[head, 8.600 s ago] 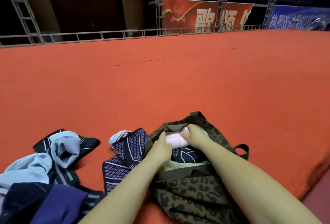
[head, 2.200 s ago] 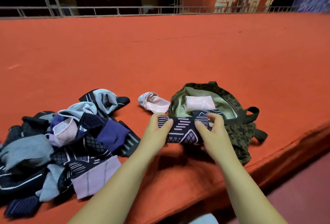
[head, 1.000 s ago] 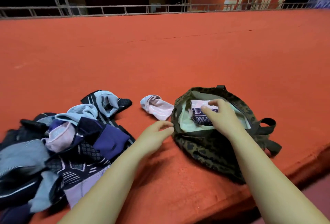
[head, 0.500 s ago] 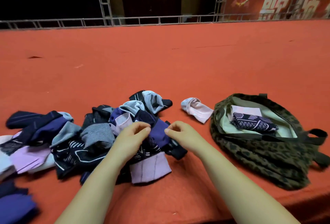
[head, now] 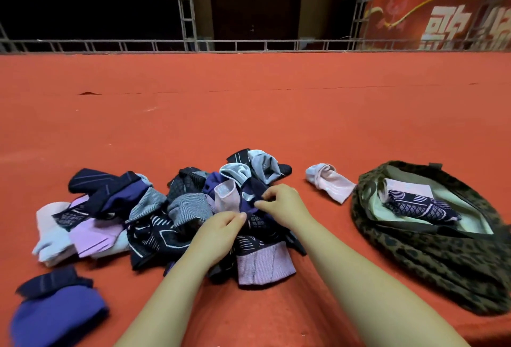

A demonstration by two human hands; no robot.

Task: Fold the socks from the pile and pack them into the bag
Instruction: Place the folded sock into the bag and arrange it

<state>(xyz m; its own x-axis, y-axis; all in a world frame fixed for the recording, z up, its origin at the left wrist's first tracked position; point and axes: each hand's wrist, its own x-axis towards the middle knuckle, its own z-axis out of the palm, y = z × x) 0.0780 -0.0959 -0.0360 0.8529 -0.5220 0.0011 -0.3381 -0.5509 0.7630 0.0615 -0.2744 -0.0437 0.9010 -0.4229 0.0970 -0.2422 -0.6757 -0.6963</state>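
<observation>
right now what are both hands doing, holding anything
Left hand: fingers pinching a dark navy patterned sock on top of the mixed sock pile.
Right hand: fingers curled, pinching the same sock from the other side.

The sock pile (head: 171,216) sprawls left of the bag (head: 442,261), a tangle of navy, grey, lilac and pale pink socks. Between pile and bag lies one pale pink sock (head: 330,182), loosely rolled and apart from both. The bag is leopard-print with a pale lining, lying open; inside it a folded navy patterned sock (head: 420,207) rests on a folded pink sock (head: 412,188).
</observation>
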